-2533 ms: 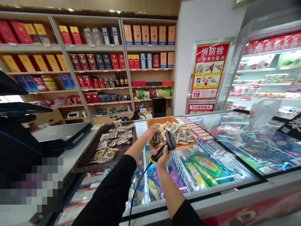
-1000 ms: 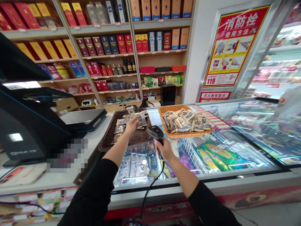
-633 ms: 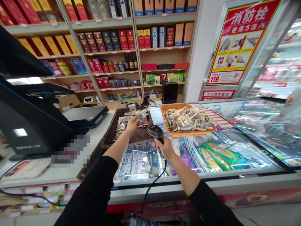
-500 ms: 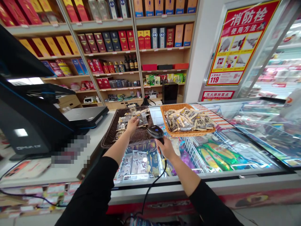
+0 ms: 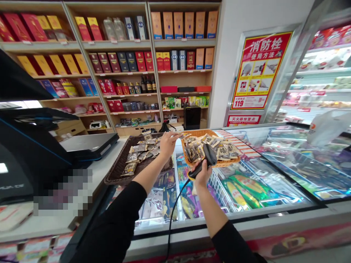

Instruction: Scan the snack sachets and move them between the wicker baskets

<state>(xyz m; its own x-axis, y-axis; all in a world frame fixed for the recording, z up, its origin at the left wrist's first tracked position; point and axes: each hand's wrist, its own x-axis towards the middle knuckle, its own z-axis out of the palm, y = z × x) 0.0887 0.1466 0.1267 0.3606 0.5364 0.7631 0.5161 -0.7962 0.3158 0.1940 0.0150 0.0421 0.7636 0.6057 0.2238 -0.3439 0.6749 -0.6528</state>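
Note:
My left hand (image 5: 168,144) is raised between the two baskets, its fingers pinched on the end of a small snack packet (image 5: 185,135) seen nearly edge-on. My right hand (image 5: 203,174) is wrapped round the handle of a black barcode scanner (image 5: 210,155), whose head overlaps the front of the orange wicker basket (image 5: 187,159). That basket is heaped with snack packets (image 5: 208,140). To the left, a dark brown wicker basket (image 5: 116,168) holds more scattered packets (image 5: 139,148). From the scanner's handle a black cable (image 5: 175,201) hangs down past the freezer's front edge.
Both baskets rest on a glass-topped chest freezer (image 5: 279,199) with bagged food inside. On the left counter stand a flat scale (image 5: 89,140) and a dark checkout terminal (image 5: 30,153). Shelves of boxed bottles (image 5: 123,62) line the back wall.
My left hand has left the dark basket and moved right with a packet in its fingers. My right hand has carried the scanner right, to the orange basket's front. The view has shifted.

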